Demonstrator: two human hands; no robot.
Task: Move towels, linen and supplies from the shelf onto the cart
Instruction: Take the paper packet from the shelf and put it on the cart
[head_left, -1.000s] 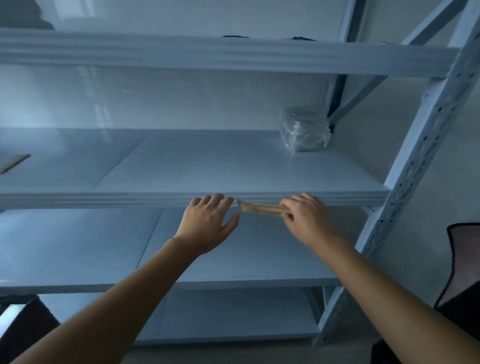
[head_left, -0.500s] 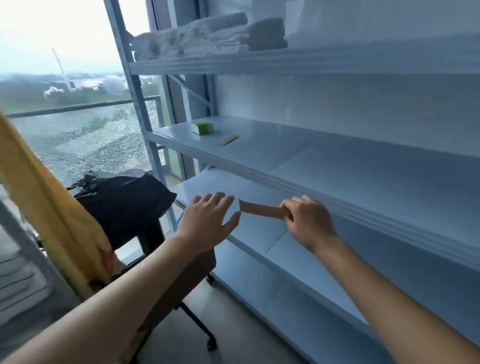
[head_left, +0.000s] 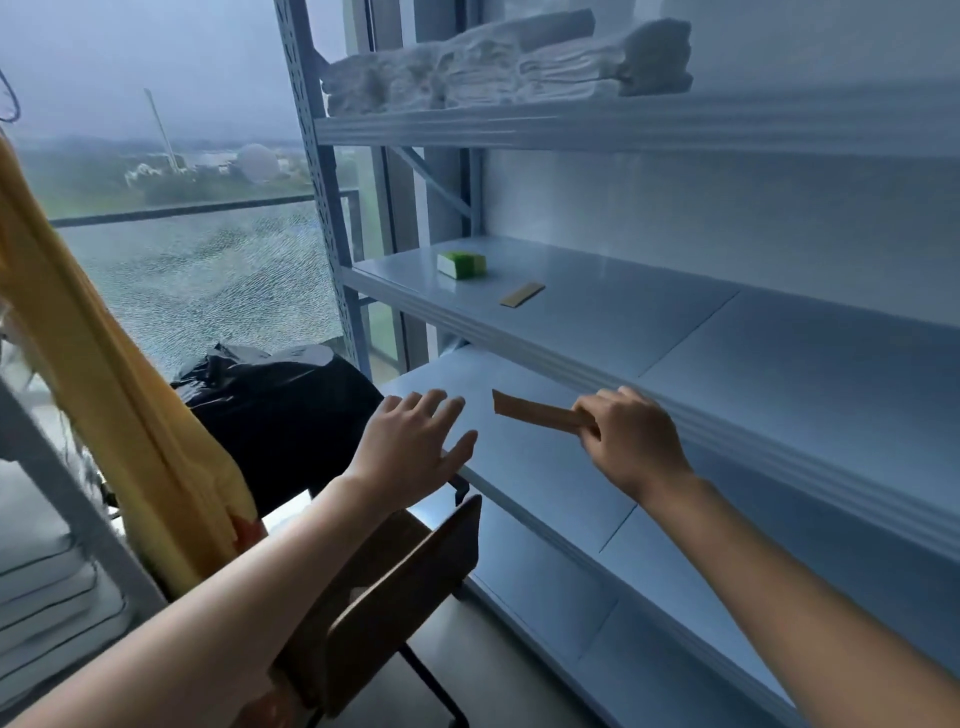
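My right hand pinches one end of a flat brown paper packet, held in the air in front of the metal shelf unit. My left hand hovers beside it with fingers spread and nothing in it. On the middle shelf lie a second brown packet and a small green and white box. Folded white towels are stacked on the top shelf. At the far left edge, part of the cart shows, with stacked white linen on it.
A yellow cloth hangs at the left by the cart. A wooden chair stands below my left arm, with a black bag behind it. A cracked window pane fills the left background.
My view has swung left from the shelf's right end towards the window and cart. Both hands keep their pose, the right one still holding the brown packet.
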